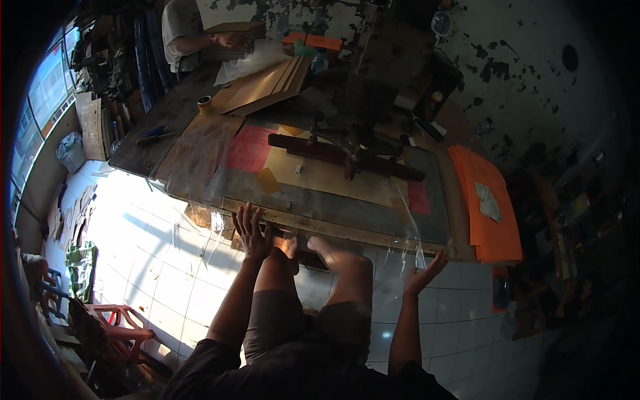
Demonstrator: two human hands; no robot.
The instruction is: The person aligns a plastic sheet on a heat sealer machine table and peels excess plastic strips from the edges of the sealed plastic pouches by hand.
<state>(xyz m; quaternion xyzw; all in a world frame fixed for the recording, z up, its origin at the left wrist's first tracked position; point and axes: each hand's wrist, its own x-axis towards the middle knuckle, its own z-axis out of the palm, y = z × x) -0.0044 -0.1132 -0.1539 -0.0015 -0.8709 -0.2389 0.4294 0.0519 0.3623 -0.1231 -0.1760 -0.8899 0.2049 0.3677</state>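
My left hand (252,235) is raised at the front edge of the worktable (320,228), its fingers spread and nothing in it. Farther right, my right hand (427,273) is open at the same edge, fingers stretched out. Clear plastic film (419,250) hangs over the edge beside that hand; whether they touch I cannot tell. On the tabletop lies a flat panel with a gold-coloured middle (327,175) and red areas (250,150) at its ends. Across the panel runs a dark red bar (307,148), joined to a dark machine (383,73) behind it.
Orange sheets (483,207) with a crumpled pale piece (488,202) lie at the table's right. Brown boards (273,87), a tape roll (205,102) and a blue tool (157,132) are toward the left. Another person (183,40) stands behind, holding boards. A red stool (120,327) stands lower left.
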